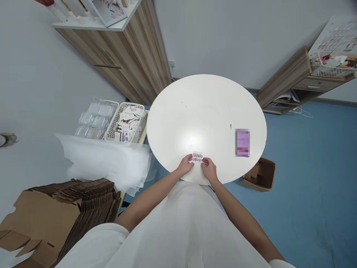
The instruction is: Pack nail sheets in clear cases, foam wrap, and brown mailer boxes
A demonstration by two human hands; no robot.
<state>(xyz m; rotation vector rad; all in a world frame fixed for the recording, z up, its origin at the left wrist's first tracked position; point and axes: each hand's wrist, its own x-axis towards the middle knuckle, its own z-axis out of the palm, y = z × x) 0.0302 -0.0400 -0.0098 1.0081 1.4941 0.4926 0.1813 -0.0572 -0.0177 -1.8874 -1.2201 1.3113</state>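
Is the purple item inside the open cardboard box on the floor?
No, the purple item lies on the white round table, above the open cardboard box.

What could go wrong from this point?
The small card is close to the near rim of the white table, so it might slip off if the left hand and right hand fumbled it. A wide rightward sweep could perhaps knock the purple item towards the open box below.

Flattened cardboard boxes [41, 216] stacked left; white sheets [108, 158] just beyond. Perforated basket [141, 128] holds printed cards. Wood-grain cabinet [111, 56] behind.
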